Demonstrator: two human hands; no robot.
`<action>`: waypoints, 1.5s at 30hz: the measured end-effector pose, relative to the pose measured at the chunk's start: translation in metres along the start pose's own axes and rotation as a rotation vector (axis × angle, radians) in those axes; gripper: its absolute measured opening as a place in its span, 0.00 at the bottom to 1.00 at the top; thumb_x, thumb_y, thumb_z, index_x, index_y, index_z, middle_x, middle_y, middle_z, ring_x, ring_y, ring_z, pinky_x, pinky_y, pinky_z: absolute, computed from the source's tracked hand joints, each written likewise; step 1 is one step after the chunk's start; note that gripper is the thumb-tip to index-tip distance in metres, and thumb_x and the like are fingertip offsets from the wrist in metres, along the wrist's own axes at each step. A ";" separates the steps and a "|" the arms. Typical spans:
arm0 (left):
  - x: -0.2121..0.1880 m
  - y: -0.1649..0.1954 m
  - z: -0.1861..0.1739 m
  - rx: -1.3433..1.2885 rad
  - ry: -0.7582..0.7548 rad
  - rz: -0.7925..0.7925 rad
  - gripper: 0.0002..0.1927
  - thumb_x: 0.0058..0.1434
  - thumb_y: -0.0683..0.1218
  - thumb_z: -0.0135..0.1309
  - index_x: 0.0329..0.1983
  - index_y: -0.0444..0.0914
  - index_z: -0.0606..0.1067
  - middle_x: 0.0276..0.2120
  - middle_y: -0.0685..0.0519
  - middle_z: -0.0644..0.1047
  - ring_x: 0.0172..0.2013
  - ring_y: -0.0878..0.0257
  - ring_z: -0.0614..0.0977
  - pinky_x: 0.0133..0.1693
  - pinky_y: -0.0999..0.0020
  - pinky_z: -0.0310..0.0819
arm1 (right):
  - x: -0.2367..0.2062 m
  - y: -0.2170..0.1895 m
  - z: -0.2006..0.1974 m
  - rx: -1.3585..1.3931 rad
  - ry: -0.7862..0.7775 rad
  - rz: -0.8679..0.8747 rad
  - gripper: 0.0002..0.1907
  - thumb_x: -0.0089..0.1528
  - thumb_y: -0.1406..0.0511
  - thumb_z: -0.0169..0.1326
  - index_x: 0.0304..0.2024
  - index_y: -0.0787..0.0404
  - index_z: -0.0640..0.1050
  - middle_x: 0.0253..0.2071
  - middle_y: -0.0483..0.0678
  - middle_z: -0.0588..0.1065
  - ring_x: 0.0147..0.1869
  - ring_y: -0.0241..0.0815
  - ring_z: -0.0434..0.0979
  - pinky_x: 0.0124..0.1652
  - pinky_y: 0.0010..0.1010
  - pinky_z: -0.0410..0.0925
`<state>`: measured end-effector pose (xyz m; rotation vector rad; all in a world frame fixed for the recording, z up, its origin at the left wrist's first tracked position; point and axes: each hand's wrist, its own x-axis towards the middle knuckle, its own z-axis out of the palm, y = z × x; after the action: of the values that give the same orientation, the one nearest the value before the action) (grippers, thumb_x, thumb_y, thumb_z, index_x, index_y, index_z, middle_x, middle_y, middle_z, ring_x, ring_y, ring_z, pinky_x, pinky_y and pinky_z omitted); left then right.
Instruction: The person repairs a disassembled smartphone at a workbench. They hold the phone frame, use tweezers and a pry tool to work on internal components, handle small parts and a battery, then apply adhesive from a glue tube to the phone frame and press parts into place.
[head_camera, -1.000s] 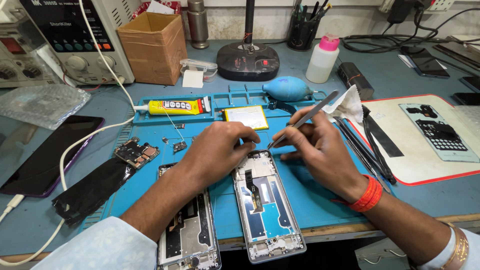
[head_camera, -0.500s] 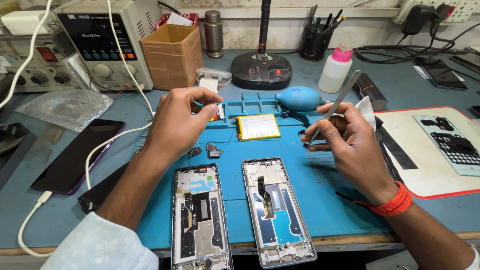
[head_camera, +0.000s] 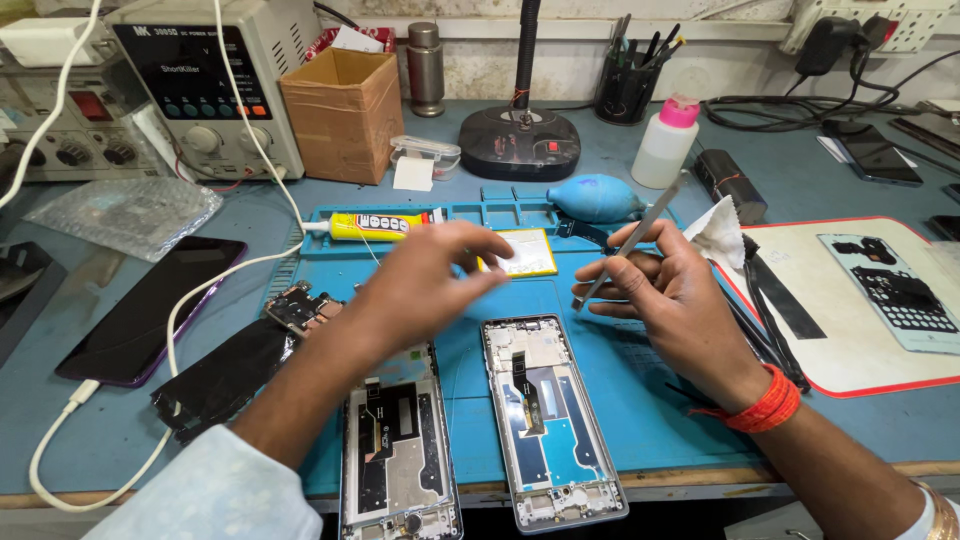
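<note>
On the blue work mat (head_camera: 610, 400), two opened phone frames lie side by side at 6 o'clock: the left frame (head_camera: 398, 450) w/ dark internals, the right frame (head_camera: 548, 420) w/ a flex strip down its middle. Left hand (head_camera: 425, 285) hovers above the mat, just past the left frame's top edge, fingers loosely curled and reaching toward 2 o'clock; whether it pinches anything can't be told, motion blur. Right hand (head_camera: 675, 295) at approx 3 o'clock from it, fingers closed round metal tweezers (head_camera: 630, 240), tips down at the mat, shaft slanting up toward 1 o'clock. Between the hands, a bit farther back, a yellow-edged battery (head_camera: 525, 252). Glue tube (head_camera: 375, 226) lies in the mat's tray at 11 o'clock, blue air blower (head_camera: 598, 198) at 12–1 o'clock. Small circuit board (head_camera: 298, 308) & black film sheet (head_camera: 225, 375) at 9 o'clock of the left frame; dark phone (head_camera: 150, 312) on a white cable further out. White cloth (head_camera: 718, 232) just behind the right hand.
</note>
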<state>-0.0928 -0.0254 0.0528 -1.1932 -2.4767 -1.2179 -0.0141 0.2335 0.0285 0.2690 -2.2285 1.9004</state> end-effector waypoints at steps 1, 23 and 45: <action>0.001 0.004 0.006 -0.024 -0.062 0.021 0.15 0.57 0.46 0.62 0.47 0.39 0.82 0.43 0.49 0.84 0.41 0.60 0.86 0.44 0.63 0.80 | 0.000 0.000 0.001 0.003 -0.010 -0.007 0.11 0.69 0.63 0.47 0.51 0.60 0.65 0.45 0.55 0.82 0.49 0.44 0.85 0.45 0.33 0.80; 0.018 0.001 0.025 -0.207 -0.046 -0.073 0.11 0.53 0.44 0.65 0.38 0.35 0.81 0.32 0.50 0.86 0.36 0.66 0.88 0.42 0.70 0.83 | -0.003 -0.014 -0.003 -0.336 0.141 -0.187 0.10 0.68 0.66 0.52 0.51 0.62 0.74 0.40 0.52 0.82 0.44 0.41 0.84 0.39 0.32 0.76; 0.015 -0.009 -0.023 0.424 0.043 -0.221 0.10 0.58 0.52 0.61 0.39 0.44 0.84 0.44 0.51 0.82 0.49 0.53 0.80 0.57 0.50 0.63 | -0.011 -0.026 0.011 -1.168 -0.080 -0.076 0.15 0.60 0.56 0.58 0.44 0.54 0.84 0.39 0.49 0.77 0.42 0.51 0.79 0.41 0.44 0.72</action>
<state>-0.1141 -0.0364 0.0689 -0.7938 -2.6998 -0.6884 0.0032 0.2190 0.0483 0.2089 -2.8584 0.3290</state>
